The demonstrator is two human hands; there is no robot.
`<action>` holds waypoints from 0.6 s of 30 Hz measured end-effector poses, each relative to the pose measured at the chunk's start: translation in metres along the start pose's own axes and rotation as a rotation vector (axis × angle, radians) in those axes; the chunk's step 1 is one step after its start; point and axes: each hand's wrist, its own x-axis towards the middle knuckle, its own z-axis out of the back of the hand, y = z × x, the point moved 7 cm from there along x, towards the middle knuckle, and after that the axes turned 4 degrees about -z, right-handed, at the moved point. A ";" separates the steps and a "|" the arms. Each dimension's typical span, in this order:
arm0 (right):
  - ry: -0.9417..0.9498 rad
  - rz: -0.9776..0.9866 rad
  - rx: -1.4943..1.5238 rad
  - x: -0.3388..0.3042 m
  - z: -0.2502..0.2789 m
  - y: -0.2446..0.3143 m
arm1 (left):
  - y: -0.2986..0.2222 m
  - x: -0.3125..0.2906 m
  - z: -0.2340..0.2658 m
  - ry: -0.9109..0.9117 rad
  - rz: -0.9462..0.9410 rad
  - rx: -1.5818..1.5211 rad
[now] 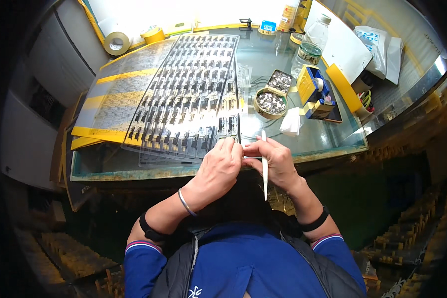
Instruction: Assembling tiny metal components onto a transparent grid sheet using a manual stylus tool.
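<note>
My left hand [218, 166] is closed at the near edge of a tray with rows of small black parts [184, 94]. Its fingertips are pinched together, and whatever lies between them is hidden. Close beside it, my right hand [278, 161] grips a slim white pen-like tool [265, 174], which stands nearly upright with its thin end pointing away from me. The thumb and forefinger of that hand meet near the left fingertips. Beyond the right hand sit a round tin [271, 103] and a square tin [280, 80], both filled with tiny silvery and dark pieces.
Glass covers the worktable [323, 139]. To the right stand a blue and yellow tape dispenser [313, 89], crumpled white tissue [290, 121] and a clear bottle [319, 32]. Yellow-striped sheets [109, 102] lie left, below a tape roll [117, 43].
</note>
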 end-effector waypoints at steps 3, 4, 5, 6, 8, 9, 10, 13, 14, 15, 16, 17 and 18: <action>-0.017 0.009 0.012 0.000 0.000 0.001 | 0.003 -0.001 -0.004 -0.027 0.028 -0.025; -0.022 0.016 0.015 0.000 0.000 0.002 | 0.003 -0.001 -0.005 -0.027 0.029 -0.025; -0.022 0.017 0.015 0.001 0.000 0.002 | 0.004 -0.001 -0.006 -0.039 0.037 -0.026; -0.024 0.017 0.014 0.002 0.001 0.003 | 0.005 -0.001 -0.006 -0.050 0.046 -0.028; -0.027 0.018 0.012 0.002 0.001 0.004 | 0.008 -0.002 -0.008 -0.067 0.048 -0.036; -0.033 0.013 0.017 0.002 0.002 0.005 | 0.009 -0.002 -0.007 -0.084 0.050 -0.045; -0.039 0.009 0.021 0.003 0.002 0.006 | 0.011 -0.004 -0.006 -0.086 0.049 -0.043; -0.073 0.022 0.056 0.002 0.003 0.004 | 0.023 -0.017 0.007 -0.276 0.172 -0.345; -0.073 0.021 0.057 0.002 0.003 0.004 | 0.024 -0.022 0.009 -0.275 0.173 -0.345; -0.063 -0.020 0.091 0.002 0.002 0.001 | 0.023 -0.026 0.012 -0.269 0.130 -0.332; -0.052 -0.060 0.124 0.002 0.001 -0.002 | 0.020 -0.030 0.013 -0.264 0.086 -0.319; -0.050 -0.058 0.125 0.002 0.002 -0.002 | 0.011 -0.032 0.014 -0.294 -0.019 -0.257; -0.054 -0.037 0.132 0.001 0.003 0.001 | 0.003 -0.035 0.011 -0.238 -0.051 -0.204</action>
